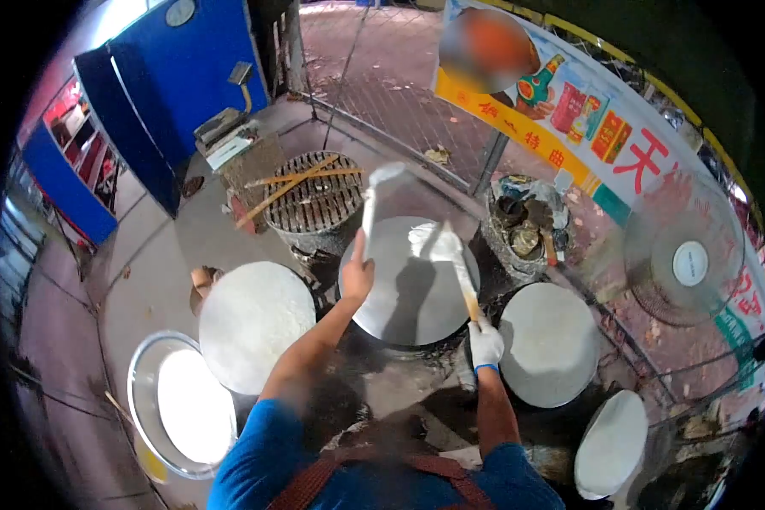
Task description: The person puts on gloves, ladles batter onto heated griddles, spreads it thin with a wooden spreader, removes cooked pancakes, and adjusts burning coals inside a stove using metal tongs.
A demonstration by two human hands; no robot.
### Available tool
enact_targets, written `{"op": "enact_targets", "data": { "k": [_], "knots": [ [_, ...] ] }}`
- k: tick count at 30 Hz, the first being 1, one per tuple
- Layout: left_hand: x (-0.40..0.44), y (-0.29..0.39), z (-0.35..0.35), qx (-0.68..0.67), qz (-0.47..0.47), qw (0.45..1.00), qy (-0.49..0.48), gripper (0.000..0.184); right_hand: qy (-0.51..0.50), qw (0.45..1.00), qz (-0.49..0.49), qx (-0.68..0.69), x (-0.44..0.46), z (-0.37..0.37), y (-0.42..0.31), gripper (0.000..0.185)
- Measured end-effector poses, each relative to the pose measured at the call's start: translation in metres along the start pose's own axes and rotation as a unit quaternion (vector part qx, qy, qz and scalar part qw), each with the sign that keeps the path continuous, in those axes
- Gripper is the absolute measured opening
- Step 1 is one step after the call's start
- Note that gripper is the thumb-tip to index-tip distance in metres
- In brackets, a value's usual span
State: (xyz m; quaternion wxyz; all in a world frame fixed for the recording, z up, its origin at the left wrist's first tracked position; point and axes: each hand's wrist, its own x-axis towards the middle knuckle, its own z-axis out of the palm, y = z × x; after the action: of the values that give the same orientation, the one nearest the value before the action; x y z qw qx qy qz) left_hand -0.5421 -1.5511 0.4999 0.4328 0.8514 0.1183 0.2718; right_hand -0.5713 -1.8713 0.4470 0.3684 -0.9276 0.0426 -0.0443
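Observation:
My bare left hand [358, 276] is closed round the handle of a white-coated ladle [370, 204], whose head is raised past the far edge of the middle round griddle [374, 293]. My right hand [485, 342], in a white glove with a blue cuff, grips the wooden handle of a white-coated spatula [444, 245]. The spatula's head is over the far right part of that griddle, beside a patch of white batter [419, 239]. Whether the spatula touches the surface is hard to tell.
Pale round griddles stand left [257, 327] and right [549, 344]. A metal basin [136, 387] of white liquid is at lower left. Beyond are a slatted drum [314, 194] with crossed sticks, a bucket of debris [523, 229] and a fan [688, 262]. A white disc [611, 444] leans at lower right.

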Motion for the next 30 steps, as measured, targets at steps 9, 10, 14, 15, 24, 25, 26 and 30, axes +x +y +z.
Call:
{"op": "enact_targets", "data": {
  "k": [9,10,14,15,24,25,26,30],
  "knots": [
    [-0.186,-0.069,-0.125,-0.116,-0.169,0.963,-0.175,0.069,-0.064,0.996,0.058,0.023,0.020,0.003,-0.051,0.036],
    [-0.206,-0.098,-0.131,-0.107,-0.152,0.966,-0.180,0.072,-0.013,0.971,0.019,0.236,0.017,0.015,-0.019,0.036],
    [-0.233,-0.103,-0.144,-0.005,-0.122,0.977,-0.173,0.071,-0.024,0.911,0.147,0.384,-0.029,0.097,-0.067,0.033],
    [-0.233,-0.105,-0.145,-0.001,-0.146,0.973,-0.180,0.071,-0.059,0.953,0.092,0.284,-0.023,0.085,-0.076,0.033],
    [-0.231,-0.083,-0.147,0.006,-0.118,0.979,-0.165,0.063,-0.135,0.878,0.169,0.427,-0.017,0.083,-0.037,0.034],
    [-0.222,-0.051,-0.151,0.003,-0.194,0.963,-0.185,0.063,-0.178,0.883,0.170,0.399,-0.016,0.076,-0.047,0.038],
    [-0.220,-0.044,-0.150,0.020,-0.152,0.973,-0.171,0.062,-0.208,0.902,0.117,0.361,-0.007,0.057,-0.056,0.039],
    [-0.235,-0.056,-0.136,0.000,-0.133,0.983,-0.129,0.059,-0.203,0.816,0.251,0.480,0.043,0.012,0.005,0.029]
  ]
}}
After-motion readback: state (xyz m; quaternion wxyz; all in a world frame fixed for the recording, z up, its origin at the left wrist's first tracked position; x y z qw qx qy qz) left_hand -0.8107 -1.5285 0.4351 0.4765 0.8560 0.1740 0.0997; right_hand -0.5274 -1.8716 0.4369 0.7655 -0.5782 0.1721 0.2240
